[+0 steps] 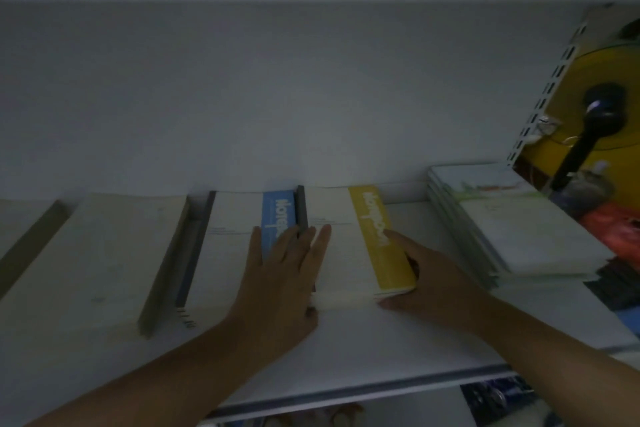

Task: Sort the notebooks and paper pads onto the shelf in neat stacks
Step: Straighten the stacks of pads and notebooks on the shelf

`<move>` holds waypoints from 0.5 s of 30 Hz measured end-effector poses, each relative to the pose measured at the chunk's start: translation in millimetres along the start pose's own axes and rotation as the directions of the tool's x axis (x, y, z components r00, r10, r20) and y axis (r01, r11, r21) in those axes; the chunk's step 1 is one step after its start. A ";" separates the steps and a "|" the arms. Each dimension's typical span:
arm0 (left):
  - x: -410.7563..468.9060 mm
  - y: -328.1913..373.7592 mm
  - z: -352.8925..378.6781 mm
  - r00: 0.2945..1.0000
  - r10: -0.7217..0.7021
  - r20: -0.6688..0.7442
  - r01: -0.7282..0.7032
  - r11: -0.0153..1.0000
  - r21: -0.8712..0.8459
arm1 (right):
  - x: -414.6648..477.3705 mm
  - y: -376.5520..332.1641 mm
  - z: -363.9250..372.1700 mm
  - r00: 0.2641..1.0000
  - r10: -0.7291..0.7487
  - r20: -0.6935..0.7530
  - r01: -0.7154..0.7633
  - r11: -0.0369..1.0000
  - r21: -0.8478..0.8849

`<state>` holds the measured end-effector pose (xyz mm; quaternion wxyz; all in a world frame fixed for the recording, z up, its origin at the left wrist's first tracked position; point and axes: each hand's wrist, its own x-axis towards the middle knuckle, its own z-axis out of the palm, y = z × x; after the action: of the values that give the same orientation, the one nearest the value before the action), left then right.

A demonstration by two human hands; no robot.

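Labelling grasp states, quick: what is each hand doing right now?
Left hand: open, straight fingers resting flat on the yellow-banded notebook stack, at its left edge.
Right hand: gripping that stack's right front corner.

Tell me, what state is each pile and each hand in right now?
left hand: flat, fingers straight, resting across the blue and yellow stacks.
right hand: holding the yellow stack's right edge.
yellow stack: lying flat, held between both hands.
blue stack: lying flat, close beside the yellow stack.
plain stack: lying flat, untouched.
green stack: lying flat, edges slightly staggered, untouched.
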<state>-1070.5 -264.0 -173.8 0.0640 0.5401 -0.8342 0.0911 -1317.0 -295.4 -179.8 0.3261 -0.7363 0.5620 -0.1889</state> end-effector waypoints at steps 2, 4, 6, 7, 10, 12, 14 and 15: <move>-0.8 0.7 0.5 0.998 -0.036 0.053 0.037 0.999 -0.013 | 2.2 1.7 0.7 1.000 0.014 0.023 -0.013 0.999 -0.042; 1.2 7.2 -5.9 0.992 -0.049 0.118 0.051 0.999 -0.012 | 2.8 0.1 -0.8 0.998 0.028 0.060 -0.024 0.998 -0.063; 6.3 5.0 -18.7 0.986 -0.058 0.155 0.074 0.993 -0.094 | 1.4 -5.3 -7.6 0.990 0.018 0.141 -0.018 1.000 0.001; 9.1 -1.6 -29.2 0.974 -0.123 0.191 0.162 0.965 -0.206 | 1.2 -8.3 -12.4 0.985 -0.002 0.173 -0.014 0.996 0.092; 19.5 -44.4 -45.6 0.860 -0.448 0.246 0.506 0.678 -0.533 | 11.5 -9.2 -18.4 0.997 0.002 0.076 -0.034 0.906 0.422; 23.7 -74.2 -48.2 0.732 -0.615 0.292 0.633 0.458 -0.624 | 27.4 -5.2 -14.9 0.989 0.137 -0.057 -0.080 0.818 0.570; 26.1 -90.3 -41.4 0.654 -0.636 0.410 0.684 0.267 -0.679 | 42.7 -7.5 -9.0 0.973 0.224 -0.060 -0.136 0.761 0.635; 28.1 -94.3 -38.1 0.634 -0.619 0.463 0.685 0.173 -0.708 | 49.2 -9.8 -6.1 0.967 0.252 -0.039 -0.167 0.739 0.653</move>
<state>-995.5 -318.3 -123.0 0.3193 0.7411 -0.4542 -0.3776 -1299.4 -342.3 -173.0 0.5423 -0.4980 0.5613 -0.3779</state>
